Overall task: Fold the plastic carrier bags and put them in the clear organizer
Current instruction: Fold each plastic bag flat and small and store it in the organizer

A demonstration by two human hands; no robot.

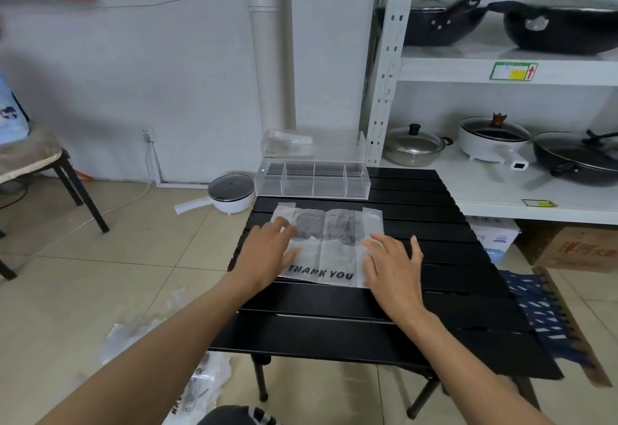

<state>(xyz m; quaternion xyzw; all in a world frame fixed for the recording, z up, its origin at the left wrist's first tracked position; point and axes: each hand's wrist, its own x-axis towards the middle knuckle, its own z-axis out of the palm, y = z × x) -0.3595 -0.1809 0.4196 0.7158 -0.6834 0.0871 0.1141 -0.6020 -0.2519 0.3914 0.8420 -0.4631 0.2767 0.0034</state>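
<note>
Both grips wide, palms down: left hand (267, 250) and right hand (391, 262) press the carrier bag (326, 244) flat mid-bench (434, 290). Smoothing looks underway; folding comes next, with the clear organizer (312, 180) empty-looking at twelve o'clock.

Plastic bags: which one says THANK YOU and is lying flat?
The bag spread on the black table under both hands, left hand and right hand. The other bags lie crumpled on the floor beside the table.
</note>
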